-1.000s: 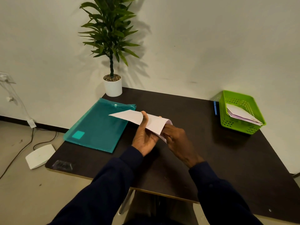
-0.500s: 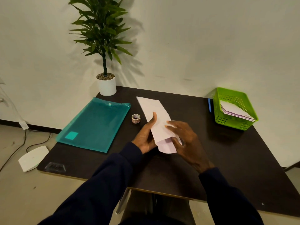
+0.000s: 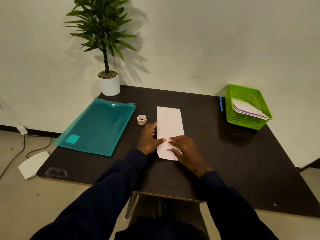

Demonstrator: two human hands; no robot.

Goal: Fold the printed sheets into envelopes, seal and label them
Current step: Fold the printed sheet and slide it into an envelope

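- folded sheet (image 3: 170,122): white paper folded into a long narrow strip; it lies flat near the middle of the dark table (image 3: 225,153), its long side running from near to far; at the near end a lower layer with a rounded edge sticks out from under the top layer;
- my left hand (image 3: 149,141): released, grasping nothing; it rests on the table against the left edge of the folded sheet; the fingers stretch along that edge toward the far side, and the thumb (image 3: 161,140) lies across onto the paper;
- my right hand (image 3: 188,153): released too, palm down; its fingers (image 3: 174,139) are spread and press flat on the near part of the folded sheet, covering its near right corner; the fingertips come close to my left thumb;
- sticker roll (image 3: 142,119): a small roll on the table just left of the folded sheet, apart from the paper and just beside my left fingertips;
- teal folder (image 3: 98,129): a see-through plastic folder with a snap button; it lies flat on the left part of the table, well apart from the sheet;
- green basket (image 3: 242,120): it sits at the far right of the table; a stack of white envelopes (image 3: 247,108) lies tilted inside it;
- blue pen (image 3: 221,104): it lies on the table just left of the green basket;
- potted plant (image 3: 110,84): a leafy plant in a white pot; it stands on the far left corner of the table, by the wall;
- white box (image 3: 33,164): a flat box on the floor left of the table; a dark cable runs on the floor near it.
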